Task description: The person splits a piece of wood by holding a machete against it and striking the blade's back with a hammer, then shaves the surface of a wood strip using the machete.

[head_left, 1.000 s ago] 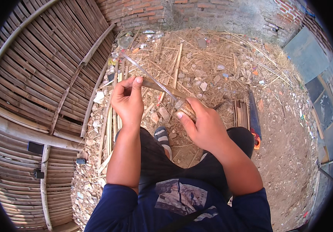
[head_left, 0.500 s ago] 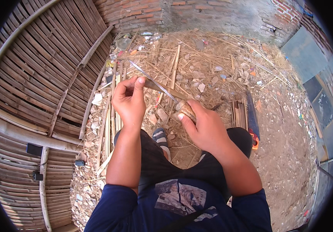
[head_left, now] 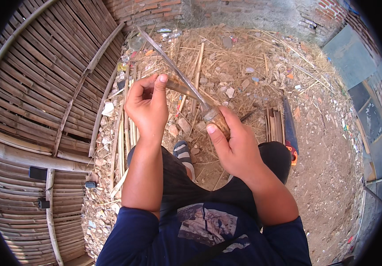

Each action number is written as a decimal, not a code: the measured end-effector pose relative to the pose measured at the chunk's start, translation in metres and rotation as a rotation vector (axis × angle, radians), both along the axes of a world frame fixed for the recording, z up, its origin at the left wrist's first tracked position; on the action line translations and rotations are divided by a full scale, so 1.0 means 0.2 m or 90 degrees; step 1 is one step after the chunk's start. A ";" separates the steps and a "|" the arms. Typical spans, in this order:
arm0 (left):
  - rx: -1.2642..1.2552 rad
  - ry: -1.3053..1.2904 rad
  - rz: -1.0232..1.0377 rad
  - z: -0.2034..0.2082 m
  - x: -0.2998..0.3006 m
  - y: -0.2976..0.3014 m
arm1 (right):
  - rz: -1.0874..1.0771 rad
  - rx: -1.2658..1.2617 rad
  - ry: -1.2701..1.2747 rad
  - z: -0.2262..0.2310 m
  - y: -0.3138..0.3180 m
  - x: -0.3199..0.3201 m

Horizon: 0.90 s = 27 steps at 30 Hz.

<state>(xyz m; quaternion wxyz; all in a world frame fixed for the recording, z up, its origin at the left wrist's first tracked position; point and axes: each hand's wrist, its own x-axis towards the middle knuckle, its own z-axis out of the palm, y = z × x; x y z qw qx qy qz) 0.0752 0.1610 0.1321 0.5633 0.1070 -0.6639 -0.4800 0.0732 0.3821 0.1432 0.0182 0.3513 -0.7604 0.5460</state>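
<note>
Bamboo strip [head_left: 179, 87] raised ahead of knees, left end pinched between thumb and fingers of left hand [head_left: 148, 104]. Long narrow knife [head_left: 174, 69] slanting across strip, tip up-left; right hand [head_left: 240, 148] clamped around wooden handle [head_left: 216, 123]. By right knee: split bamboo pieces [head_left: 275, 126], handsaw [head_left: 290, 124] alongside. Far left: bamboo-slat wall [head_left: 31, 95].

Right fingers [head_left: 230, 117] grip knife [head_left: 179, 72]; left fingers [head_left: 160, 88] pinch strip [head_left: 180, 87]

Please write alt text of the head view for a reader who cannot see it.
A person's left hand pinches a thin brown strip; the right hand grips the handle of a long, narrow metal blade. Near the right knee is an orange-handled saw.
</note>
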 end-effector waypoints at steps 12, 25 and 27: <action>-0.012 -0.038 0.022 -0.02 0.06 -0.04 | 0.041 0.103 -0.126 -0.03 0.00 -0.09; -0.009 -0.047 0.024 -0.04 0.09 -0.06 | -0.012 0.208 0.015 -0.07 0.00 -0.06; -0.029 -0.069 0.027 -0.01 0.08 -0.05 | 0.007 0.214 -0.040 0.02 0.03 -0.07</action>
